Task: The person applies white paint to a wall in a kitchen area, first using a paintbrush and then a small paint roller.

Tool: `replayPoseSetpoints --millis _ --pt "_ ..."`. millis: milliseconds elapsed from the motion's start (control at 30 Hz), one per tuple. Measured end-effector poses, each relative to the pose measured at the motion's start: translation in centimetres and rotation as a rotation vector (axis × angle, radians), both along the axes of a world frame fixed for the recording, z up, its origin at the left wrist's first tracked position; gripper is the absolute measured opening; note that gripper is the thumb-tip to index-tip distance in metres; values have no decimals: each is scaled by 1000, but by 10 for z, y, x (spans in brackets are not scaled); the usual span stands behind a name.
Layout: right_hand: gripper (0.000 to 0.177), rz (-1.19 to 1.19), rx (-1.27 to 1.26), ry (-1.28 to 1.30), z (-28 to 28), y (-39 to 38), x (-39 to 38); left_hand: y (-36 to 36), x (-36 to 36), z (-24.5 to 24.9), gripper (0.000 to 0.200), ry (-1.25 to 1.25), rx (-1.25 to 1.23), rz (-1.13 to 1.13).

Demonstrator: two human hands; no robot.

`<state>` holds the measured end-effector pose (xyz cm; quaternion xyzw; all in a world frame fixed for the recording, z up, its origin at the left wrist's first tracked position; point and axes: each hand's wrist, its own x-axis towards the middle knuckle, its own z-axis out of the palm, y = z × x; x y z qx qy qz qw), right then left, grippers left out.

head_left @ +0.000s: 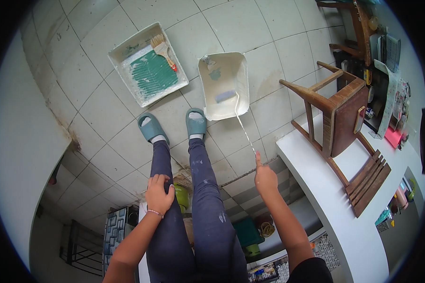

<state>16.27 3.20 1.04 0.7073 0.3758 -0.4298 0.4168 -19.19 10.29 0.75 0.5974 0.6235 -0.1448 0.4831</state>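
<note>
The left hand (159, 194) rests on the left leg (161, 158), its fingers loosely bent, holding no tool. To the right, the paint roller (225, 96) lies crosswise inside the white bucket (231, 75). Its handle (246, 133) passes over the bucket's near edge, by the right corner, toward the nearer right hand (265, 179); these fingers are closed on it, the index stretched. From them, the roller lies forward and left.

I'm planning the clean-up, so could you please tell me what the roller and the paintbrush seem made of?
Roller: soft-looking, matte sleeve, probably fabric; its thin, bent white rod suggests painted metal. Paintbrush: straw-coloured bristles, natural or synthetic; red-tipped handle, likely painted wood or plastic.
</note>
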Motion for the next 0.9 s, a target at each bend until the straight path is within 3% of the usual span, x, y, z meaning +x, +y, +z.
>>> replayPoseSetpoints --millis 467,600,700,900 --pt "76 -43 122 -3 -23 39 -3 -9 -7 -4 18 48 60 -54" --pt "73 -50 151 -12 -8 59 -8 -13 -15 -7 17 62 70 -48" --pt "62 -47 144 -17 11 47 -13 -16 -17 -7 17 78 49 -46" --pt "67 -32 43 -4 13 20 -18 -12 -17 -6 18 100 23 -29"
